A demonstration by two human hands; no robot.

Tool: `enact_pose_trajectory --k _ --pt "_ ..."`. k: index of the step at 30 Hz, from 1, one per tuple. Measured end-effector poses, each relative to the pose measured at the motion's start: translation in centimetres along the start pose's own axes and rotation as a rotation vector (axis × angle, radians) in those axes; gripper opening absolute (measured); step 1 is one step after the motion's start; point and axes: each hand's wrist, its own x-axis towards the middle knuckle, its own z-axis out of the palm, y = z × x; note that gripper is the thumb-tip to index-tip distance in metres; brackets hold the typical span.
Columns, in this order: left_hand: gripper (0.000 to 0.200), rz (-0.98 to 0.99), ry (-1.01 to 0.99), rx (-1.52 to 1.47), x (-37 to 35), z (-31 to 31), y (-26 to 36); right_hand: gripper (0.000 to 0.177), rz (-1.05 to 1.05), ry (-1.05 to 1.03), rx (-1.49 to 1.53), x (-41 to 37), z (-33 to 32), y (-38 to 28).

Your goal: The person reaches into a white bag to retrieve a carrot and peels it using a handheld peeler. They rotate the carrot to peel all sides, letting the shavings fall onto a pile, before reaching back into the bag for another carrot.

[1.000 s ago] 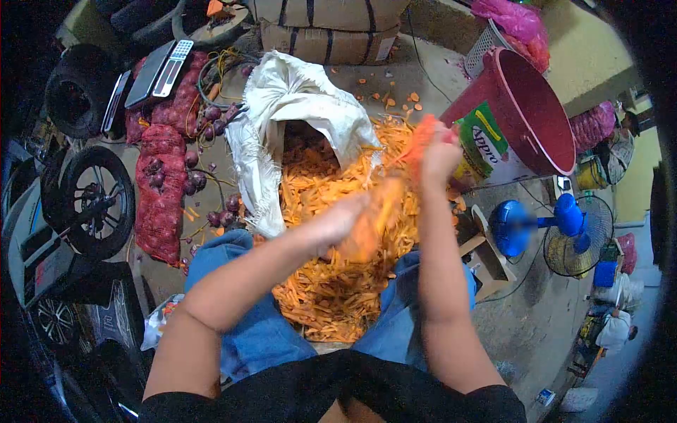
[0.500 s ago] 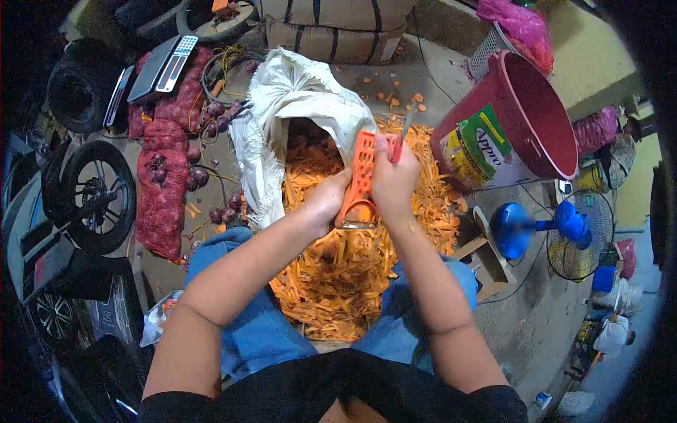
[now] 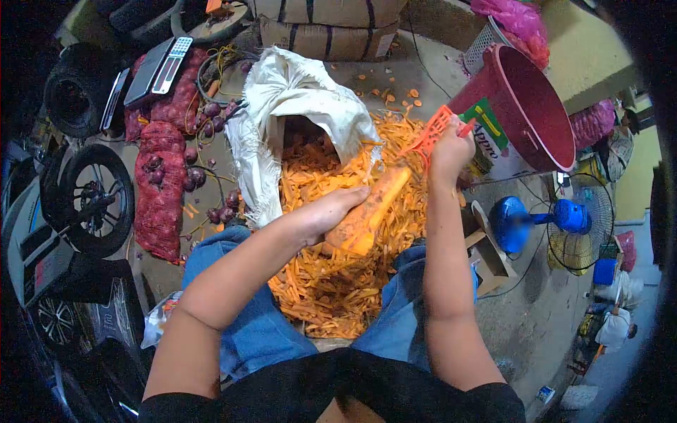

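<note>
My left hand (image 3: 330,213) is closed around a thick orange carrot (image 3: 374,217), its surface partly peeled and partly brown. To its upper right, my right hand (image 3: 451,154) grips an orange plastic peeler (image 3: 431,134) with a perforated body. A red handle (image 3: 466,127) also shows in that hand; its blade is not clear now. Between my knees lies a heap of orange peelings (image 3: 328,296), beneath both hands. A white woven sack (image 3: 300,92) lies open just beyond my left hand, with orange pieces inside its dark mouth.
A tall maroon bucket (image 3: 486,84) stands tilted at the right, close to my right hand. Further right are a blue fan (image 3: 571,218) and a cardboard box (image 3: 490,257). Red net sacks of onions (image 3: 161,190) and a motorbike wheel (image 3: 97,199) are at the left.
My right hand has moved right with the peeler, away from my left hand. The carrot, mostly hidden behind the peeler before, now shows in full in my left hand.
</note>
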Motion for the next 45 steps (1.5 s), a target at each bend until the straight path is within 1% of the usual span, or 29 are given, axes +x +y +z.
enact_pose_trajectory --k 1,2,3,4,5,6,7,8,10,11,12,13,15,17,18,19,21,22,24,25,27,29,31,34,36,38,40,44,45 --pt "0.036 -0.003 -0.093 0.111 -0.5 -0.4 0.1 0.023 -0.002 -0.001 0.002 0.7 0.0 1.0" --pt "0.036 -0.008 -0.186 0.221 -0.7 -0.5 0.2 0.023 0.147 0.059 0.122 1.6 -0.3 2.5" --pt "0.036 -0.009 -0.186 0.224 -0.7 -0.5 -0.1 0.023 0.298 0.121 0.244 2.3 -0.7 3.0" --pt "0.036 0.019 -0.12 0.181 -0.8 -0.5 -0.6 0.021 0.506 0.127 0.314 2.8 -1.2 3.5" --pt "0.036 0.049 -0.054 0.135 -0.7 -0.6 -0.9 0.021 0.506 0.129 0.315 2.6 -1.4 2.4" --pt "0.036 0.05 -0.054 0.133 -0.5 -0.9 -0.8 0.02 0.431 0.064 0.417 1.8 -1.6 0.7" --pt "0.036 0.062 -0.001 0.088 -0.3 -1.3 -0.6 0.02 0.355 -0.004 0.518 1.0 -1.3 -0.5" --pt "0.036 0.074 0.055 0.041 -0.1 -1.8 -0.4 0.02 0.287 -0.086 0.602 0.1 -0.4 -0.2" --pt "0.036 0.071 0.069 -0.006 0.4 -2.6 -0.3 0.019 0.072 -0.183 0.375 -2.7 0.4 -2.2" --pt "0.036 0.065 0.078 -0.044 0.6 -2.8 -0.2 0.019 0.072 -0.183 0.376 -3.8 0.6 -3.1" --pt "0.036 0.06 0.058 -0.11 0.2 -2.6 0.4 0.019 0.045 -0.251 0.287 -4.8 0.7 -3.9" --pt "0.036 0.061 0.06 -0.109 0.0 -2.7 0.7 0.019 0.018 -0.32 0.199 -5.3 0.8 -4.3" --pt "0.035 0.111 0.065 -0.218 -0.4 -2.8 1.3 0.019 0.041 -0.304 0.262 -4.9 0.8 -4.2" --pt "0.035 0.113 0.071 -0.281 -0.6 -2.9 2.2 0.018 -0.05 -0.282 0.188 -3.8 0.4 -3.5" --pt "0.035 0.14 0.042 -0.308 -0.6 -3.2 2.4 0.017 0.025 -0.243 0.232 -3.5 0.8 -2.7" --pt "0.034 0.168 0.013 -0.337 -0.5 -3.4 2.5 0.017 0.022 -0.244 0.233 -3.4 1.0 -2.3" --pt "0.034 0.182 0.037 -0.331 0.3 -3.9 2.1 0.019 0.235 -0.22 0.366 -3.7 1.0 -3.2" --pt "0.034 0.183 0.017 -0.374 0.6 -3.9 1.9 0.019 0.235 -0.224 0.364 -4.2 0.9 -3.7" --pt "0.034 0.186 -0.004 -0.418 1.4 -3.9 1.4 0.021 0.312 -0.371 0.512 -5.4 0.8 -5.0" --pt "0.034 0.189 -0.042 -0.456 2.0 -4.0 1.0 0.021 0.312 -0.371 0.511 -6.0 0.8 -5.6" --pt "0.035 0.185 -0.083 -0.493 2.5 -3.4 0.8 0.024 0.164 -0.419 0.45 -7.2 0.8 -6.6" --pt "0.035 0.156 0.015 -0.504 2.3 -2.5 0.8 0.025 0.147 -0.433 0.392 -7.7 0.3 -7.4" --pt "0.035 0.155 0.027 -0.5 2.8 -2.6 0.6 0.025 0.185 -0.526 0.457 -7.7 0.1 -7.6" --pt "0.036 0.178 0.078 -0.479 2.6 -1.6 0.9 0.024 0.135 -0.49 0.464 -7.7 0.0 -7.5" --pt "0.037 0.201 0.169 -0.469 2.7 -1.3 0.9 0.023 0.147 -0.487 0.48 -7.9 -0.2 -8.0" --pt "0.038 0.199 0.134 -0.487 3.3 -1.6 0.5 0.022 0.159 -0.483 0.494 -7.9 -0.3 -8.1" --pt "0.038 0.197 0.099 -0.507 3.8 -1.7 0.2 0.021 0.103 -0.468 0.477 -7.9 -0.3 -8.0" --pt "0.04 0.241 0.123 -0.394 3.4 -1.2 0.5 0.021 0.102 -0.449 0.429 -7.4 0.3 -6.4" --pt "0.04 0.255 0.132 -0.349 3.3 -1.0 0.6 0.02 0.056 -0.452 0.356 -7.3 0.3 -6.3"
